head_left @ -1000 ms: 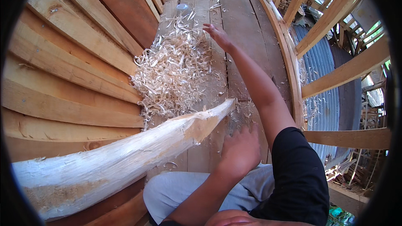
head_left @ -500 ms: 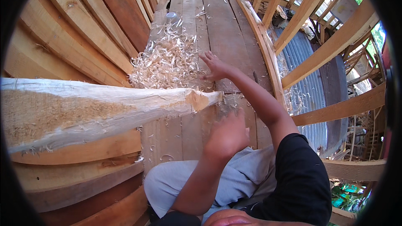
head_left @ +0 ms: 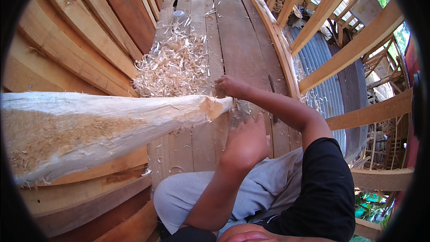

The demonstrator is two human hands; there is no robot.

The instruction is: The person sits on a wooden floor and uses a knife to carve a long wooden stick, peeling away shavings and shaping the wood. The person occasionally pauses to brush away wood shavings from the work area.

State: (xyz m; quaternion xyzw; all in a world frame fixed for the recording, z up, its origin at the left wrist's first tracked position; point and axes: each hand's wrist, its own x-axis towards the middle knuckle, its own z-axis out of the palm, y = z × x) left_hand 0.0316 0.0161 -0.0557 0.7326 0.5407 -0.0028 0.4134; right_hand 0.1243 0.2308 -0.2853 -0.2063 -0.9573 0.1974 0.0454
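Note:
A thick pale log (head_left: 103,121), shaved rough, comes in from the left and narrows to a stubby carved end. Just beyond that tip is my right hand (head_left: 229,85), low over the floorboards with its fingers curled in; whatever they may hold is hidden. On the near side of the tip, my left hand (head_left: 248,139) is held with its fingers apart and pointing forward, holding nothing I can see. Curly wood shavings (head_left: 174,65) lie heaped past the log. A slim dark tool (head_left: 271,83) lies on the boards, partly covered by my right forearm.
Planks (head_left: 67,40) line the left side. A wooden railing (head_left: 324,9) with slanted posts runs along the right, with corrugated metal sheet (head_left: 320,85) beyond it. A small clear cup-like object (head_left: 179,16) stands on the plank floor (head_left: 244,40) past the shavings.
My right hand has come nearer to the log's tip, and its spread fingers have curled in. My left hand stays almost in place. More of the dark tool shows.

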